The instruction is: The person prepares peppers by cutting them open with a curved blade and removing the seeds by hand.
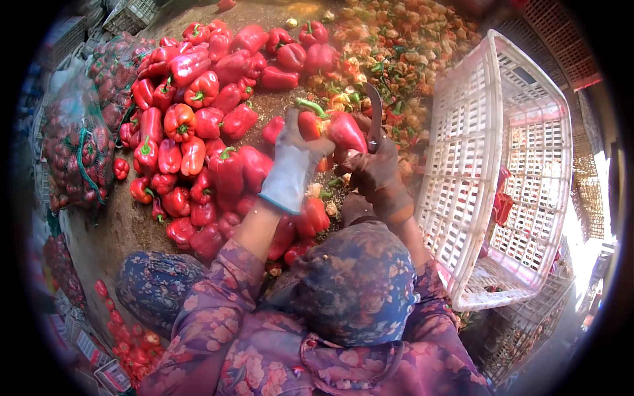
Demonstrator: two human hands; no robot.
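My left hand [292, 155], in a pale grey work glove, has its thumb and fingers around a red bell pepper [308, 125]. To the right, my right hand [382, 177], in a dark brown-stained glove, grips a knife [376, 113] whose curved blade points up and away. Another red pepper [347, 131], beside a green stem [310, 105], lies between the two hands, against the right one; its contact with the fingers is partly hidden. Left of my hands spreads a heap of whole red peppers [205, 121], a few tinged orange.
A white plastic crate [465, 171] stands tilted on the right, with some red pepper pieces [503, 198] inside. Cut stems and cores [403, 53] cover the far ground. Net sacks of peppers [76, 145] stand at the left. Below them lie more peppers [135, 353].
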